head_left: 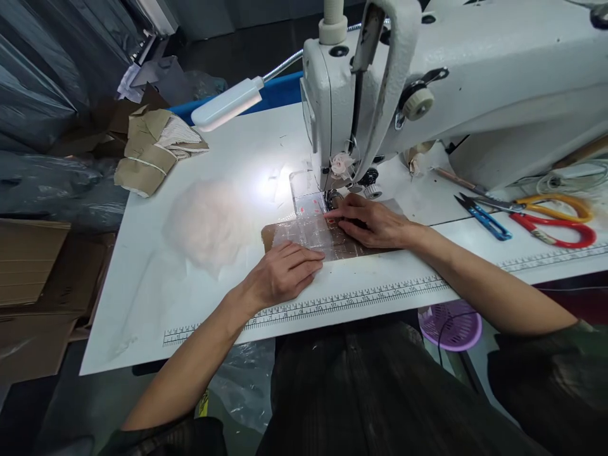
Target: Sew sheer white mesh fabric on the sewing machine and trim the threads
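Observation:
A clear plastic sheet (311,231) with small red marks lies over a flat brown piece (349,246) on the sewing machine's bed. Its far edge reaches the presser foot (329,199). My left hand (291,269) rests on the near left part of the sheet, fingers stretched out and lying flat. Close by the presser foot, my right hand (373,220) is closed at the sheet's right side, with bent fingers and the thumb tucked in. What lies under its fingertips is partly hidden. The white sewing machine (437,69) stands over both.
Blue thread snips (484,218), orange-handled scissors (553,206) and red-handled scissors (553,229) lie at right. A tied brown bundle (149,152) sits at the table's back left. A lamp (228,104) lights the needle area. A ruler strip (332,305) runs along the front edge.

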Tool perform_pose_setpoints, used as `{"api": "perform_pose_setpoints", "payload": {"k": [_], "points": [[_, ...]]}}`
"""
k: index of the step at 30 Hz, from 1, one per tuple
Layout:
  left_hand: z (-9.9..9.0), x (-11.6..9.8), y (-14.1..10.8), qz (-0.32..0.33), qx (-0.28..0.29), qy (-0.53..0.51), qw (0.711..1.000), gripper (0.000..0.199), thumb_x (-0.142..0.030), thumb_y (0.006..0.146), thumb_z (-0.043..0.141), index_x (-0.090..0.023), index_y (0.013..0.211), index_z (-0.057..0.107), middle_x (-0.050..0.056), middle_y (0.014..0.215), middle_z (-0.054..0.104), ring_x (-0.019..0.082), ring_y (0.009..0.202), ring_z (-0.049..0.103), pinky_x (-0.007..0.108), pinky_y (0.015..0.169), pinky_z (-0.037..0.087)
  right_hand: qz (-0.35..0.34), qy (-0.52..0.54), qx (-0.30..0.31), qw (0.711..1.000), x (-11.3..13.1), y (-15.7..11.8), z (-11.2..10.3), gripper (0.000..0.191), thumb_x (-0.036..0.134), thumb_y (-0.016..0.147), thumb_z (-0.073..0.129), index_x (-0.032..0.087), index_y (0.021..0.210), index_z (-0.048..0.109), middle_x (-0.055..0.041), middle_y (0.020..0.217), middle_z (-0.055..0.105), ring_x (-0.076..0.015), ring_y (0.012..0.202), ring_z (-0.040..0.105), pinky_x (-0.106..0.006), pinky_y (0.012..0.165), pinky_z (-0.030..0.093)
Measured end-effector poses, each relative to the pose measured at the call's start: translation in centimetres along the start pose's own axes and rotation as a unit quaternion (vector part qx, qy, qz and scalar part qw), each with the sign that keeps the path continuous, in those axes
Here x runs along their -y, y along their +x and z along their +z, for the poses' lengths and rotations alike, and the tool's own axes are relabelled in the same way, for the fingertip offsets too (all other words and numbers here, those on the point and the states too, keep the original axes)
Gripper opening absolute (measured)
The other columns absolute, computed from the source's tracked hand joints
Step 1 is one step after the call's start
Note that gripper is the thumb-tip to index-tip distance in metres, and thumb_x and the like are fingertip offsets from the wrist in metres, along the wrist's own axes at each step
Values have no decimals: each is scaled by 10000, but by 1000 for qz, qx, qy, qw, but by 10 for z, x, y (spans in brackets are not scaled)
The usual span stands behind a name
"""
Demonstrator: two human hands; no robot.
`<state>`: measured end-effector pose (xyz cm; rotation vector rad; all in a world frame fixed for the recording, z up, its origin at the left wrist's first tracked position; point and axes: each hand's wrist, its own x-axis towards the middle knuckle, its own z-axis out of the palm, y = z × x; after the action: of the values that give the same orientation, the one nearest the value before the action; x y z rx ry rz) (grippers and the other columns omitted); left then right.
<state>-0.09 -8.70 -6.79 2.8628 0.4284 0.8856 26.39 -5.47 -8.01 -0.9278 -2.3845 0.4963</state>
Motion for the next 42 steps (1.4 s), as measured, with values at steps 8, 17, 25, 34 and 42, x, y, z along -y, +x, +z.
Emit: {"api": "perform_pose_setpoints", "payload": {"k": [8, 17, 25, 34, 42], "points": [[-2, -6, 2, -31, -75, -25, 996, 77, -149, 873, 633, -137, 933, 679, 105, 958, 774, 201, 805, 729, 343, 643, 577, -32, -47, -12, 998, -2, -3, 7, 321, 258, 970, 483, 214, 1218, 683, -118, 1076, 572, -228, 943, 570, -414, 848, 542], [1, -10, 4, -61, -105, -41, 992, 101, -78, 867, 632, -161, 864, 689, 63, 921, 777, 179, 826, 732, 338, 686, 582, -40, -76, 0, 996, 5, -1, 7, 331, 241, 983, 424, 226, 1212, 663, -124, 1090, 565, -237, 965, 561, -467, 897, 547], [4, -4, 3, 3, -17, 17, 1000, 60, -137, 883, 677, -159, 939, 680, 59, 966, 776, 169, 799, 719, 338, 689, 579, -13, 8, -34, 999, 2, -5, 4, 355, 208, 965, 461, 212, 1255, 665, -105, 1064, 589, -206, 938, 596, -389, 857, 549], [2, -12, 6, -2, -40, 48, 998, 87, -204, 900, 701, -160, 935, 635, 62, 896, 754, 167, 740, 691, 312, 615, 536, -32, 2, -21, 999, 0, -5, 6, 315, 246, 961, 500, 246, 1203, 700, -107, 1107, 585, -222, 1018, 577, -410, 886, 547], [3, -13, 8, -2, 3, 40, 999, 51, -134, 873, 674, -157, 903, 641, 56, 887, 749, 163, 732, 673, 322, 637, 518, -38, -20, -23, 999, 3, -5, 7, 310, 219, 967, 476, 250, 1186, 693, -113, 1096, 594, -243, 1024, 574, -438, 877, 543]]}}
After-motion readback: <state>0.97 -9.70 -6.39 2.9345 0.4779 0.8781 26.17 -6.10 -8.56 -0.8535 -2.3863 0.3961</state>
